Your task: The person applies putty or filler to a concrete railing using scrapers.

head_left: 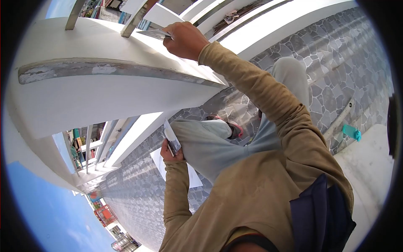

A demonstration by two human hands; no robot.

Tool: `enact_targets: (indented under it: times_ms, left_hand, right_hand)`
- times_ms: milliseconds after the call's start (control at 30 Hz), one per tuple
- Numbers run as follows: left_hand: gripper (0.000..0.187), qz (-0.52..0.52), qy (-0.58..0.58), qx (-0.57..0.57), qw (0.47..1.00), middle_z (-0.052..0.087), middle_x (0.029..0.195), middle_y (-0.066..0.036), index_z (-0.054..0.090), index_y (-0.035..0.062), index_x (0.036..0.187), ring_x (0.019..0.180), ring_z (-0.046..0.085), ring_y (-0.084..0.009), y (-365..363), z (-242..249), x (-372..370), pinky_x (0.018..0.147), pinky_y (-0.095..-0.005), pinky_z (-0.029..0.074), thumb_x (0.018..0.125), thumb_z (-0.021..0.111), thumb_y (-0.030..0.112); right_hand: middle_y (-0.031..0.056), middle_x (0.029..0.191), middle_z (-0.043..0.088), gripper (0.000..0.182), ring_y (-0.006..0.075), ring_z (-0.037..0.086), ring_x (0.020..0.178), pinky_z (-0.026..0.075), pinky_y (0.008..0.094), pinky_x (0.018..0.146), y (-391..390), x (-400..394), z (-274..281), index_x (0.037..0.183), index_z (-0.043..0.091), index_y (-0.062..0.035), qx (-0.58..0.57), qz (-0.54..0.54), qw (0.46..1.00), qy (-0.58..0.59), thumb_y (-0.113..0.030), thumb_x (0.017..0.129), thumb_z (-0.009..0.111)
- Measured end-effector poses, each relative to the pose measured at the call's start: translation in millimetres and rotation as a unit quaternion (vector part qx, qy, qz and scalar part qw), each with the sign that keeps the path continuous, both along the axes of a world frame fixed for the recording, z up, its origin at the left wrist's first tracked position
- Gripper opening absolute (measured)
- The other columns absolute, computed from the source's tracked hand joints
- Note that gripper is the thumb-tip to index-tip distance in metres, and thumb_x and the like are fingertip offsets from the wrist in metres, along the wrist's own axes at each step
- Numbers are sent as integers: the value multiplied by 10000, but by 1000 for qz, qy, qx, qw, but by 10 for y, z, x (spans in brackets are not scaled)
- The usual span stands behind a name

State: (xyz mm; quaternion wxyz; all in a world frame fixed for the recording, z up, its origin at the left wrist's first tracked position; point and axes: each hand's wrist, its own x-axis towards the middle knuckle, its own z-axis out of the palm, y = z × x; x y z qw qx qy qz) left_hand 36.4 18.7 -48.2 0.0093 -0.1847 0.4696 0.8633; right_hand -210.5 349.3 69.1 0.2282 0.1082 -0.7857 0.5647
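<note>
My right hand (pixel 184 40) is closed around a flat-bladed putty knife (pixel 154 33), its blade close to the base of a railing post (pixel 133 20) on the white wall; whether it touches cannot be told. Lower down, beside my knee, my left hand (pixel 172 152) grips a second putty knife (pixel 172 140), with white material on its blade. Under the left wrist, a white sheet (pixel 194 178) lies on the stone-patterned floor. A grey ledge (pixel 126 68) with white patches runs along the wall below my right hand.
White wall faces (pixel 109 96) and railings curve along the left and top. A teal bottle (pixel 351 132) stands at the right beside a pale rounded surface (pixel 367 168). Nearby, a long narrow bar (pixel 341 117) lies on the floor (pixel 336 54). Buildings show beyond the railing.
</note>
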Motion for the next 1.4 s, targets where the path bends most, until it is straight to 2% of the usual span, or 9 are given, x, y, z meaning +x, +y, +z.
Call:
enact_targets:
  times_ms: [267, 333, 400, 633, 700, 833, 933, 1033, 1400]
  left_hand:
    - [284, 80, -80, 12, 994, 606, 799, -22, 548, -9, 1027, 534, 520, -77, 150, 155, -10, 339, -187, 360, 943, 324, 142]
    - [282, -7, 0, 91, 996, 663, 875, -86, 567, 10, 1028, 628, 648, -189, 41, 60, 13, 328, -244, 433, 915, 392, 200]
    - [281, 12, -12, 79, 997, 663, 872, -85, 567, 11, 1028, 618, 643, -185, 11, 33, 31, 326, -243, 429, 915, 392, 200]
    - [228, 74, -72, 56, 993, 655, 798, -42, 575, 38, 947, 507, 576, -129, 163, 193, -10, 304, -224, 372, 927, 395, 176]
    - [231, 62, -68, 73, 993, 659, 804, -43, 577, 38, 948, 505, 579, -132, 92, 136, -11, 303, -227, 372, 927, 393, 176]
    - [235, 49, -71, 79, 993, 668, 826, -54, 579, 38, 950, 510, 589, -138, 158, 160, -77, 301, -236, 375, 925, 390, 174]
    - [231, 73, -89, 71, 991, 656, 799, -37, 577, 42, 954, 501, 572, -132, 256, 231, -108, 298, -232, 364, 926, 390, 175]
    - [226, 63, -71, 45, 994, 635, 770, -14, 576, 51, 950, 494, 546, -121, 220, 210, -44, 302, -226, 347, 930, 392, 181]
    - [216, 79, -53, 38, 995, 623, 766, -14, 574, 38, 953, 500, 530, -103, 176, 182, 31, 310, -208, 335, 927, 412, 178]
  right_hand:
    - [286, 849, 620, 355, 401, 619, 805, 490, 397, 785, -171, -236, 140, 969, 625, 78, 69, 55, 991, -99, -131, 698, 528]
    - [290, 856, 620, 354, 406, 619, 817, 490, 393, 789, -229, -334, 138, 960, 621, 83, 88, 63, 986, -125, -135, 697, 528]
    - [284, 829, 623, 314, 397, 624, 811, 490, 398, 777, -319, -430, 126, 901, 622, 85, 66, 61, 984, -156, -133, 697, 525]
    - [246, 780, 630, 273, 329, 623, 711, 494, 372, 714, -273, -173, 228, 861, 647, 63, -12, 137, 983, -122, -116, 689, 534]
    - [230, 774, 635, 282, 295, 607, 653, 487, 357, 676, -265, 39, 273, 894, 650, 56, -55, 111, 992, -32, -95, 688, 531]
    - [268, 840, 613, 319, 363, 614, 794, 482, 378, 786, -259, 448, 459, 947, 657, 18, -95, 101, 990, 1, -66, 674, 517]
    - [274, 791, 611, 345, 362, 620, 739, 492, 378, 756, -92, 538, 510, 985, 646, 30, -52, 117, 992, 10, -62, 677, 519]
    - [193, 530, 553, 282, 215, 507, 412, 473, 344, 519, 33, 278, 414, 901, 632, 99, -77, 38, 996, 17, -102, 721, 551]
    - [232, 816, 640, 357, 315, 614, 697, 494, 346, 729, -329, 13, 135, 1043, 642, 0, -59, 62, 996, 11, -73, 711, 532]
